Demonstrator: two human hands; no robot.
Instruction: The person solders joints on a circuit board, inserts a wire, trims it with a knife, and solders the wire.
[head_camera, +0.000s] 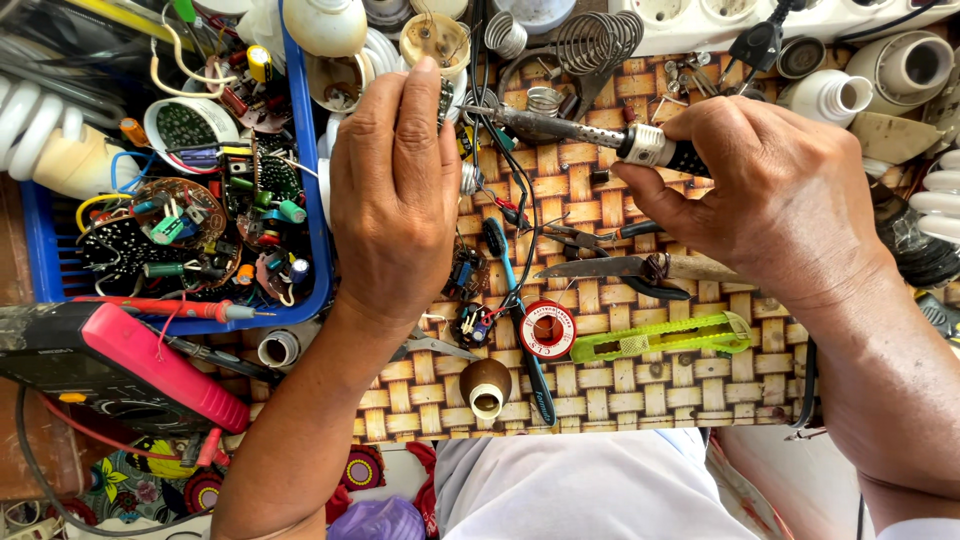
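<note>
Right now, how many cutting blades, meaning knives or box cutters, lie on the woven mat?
2: a wooden-handled knife under the right hand, and a lime-green box cutter just below it. Clutter may hide others.

My right hand (780, 190) grips a soldering iron (580, 132) by its black handle, tip pointing left toward the small circuit board (445, 100) my left hand (395, 190) pinches upright. Below them on the woven mat (640, 380) lie a knife (630, 267), a solder spool (547, 329) and a green cutter (660, 338); a blue tray (318, 240) of parts sits at my left.
</note>
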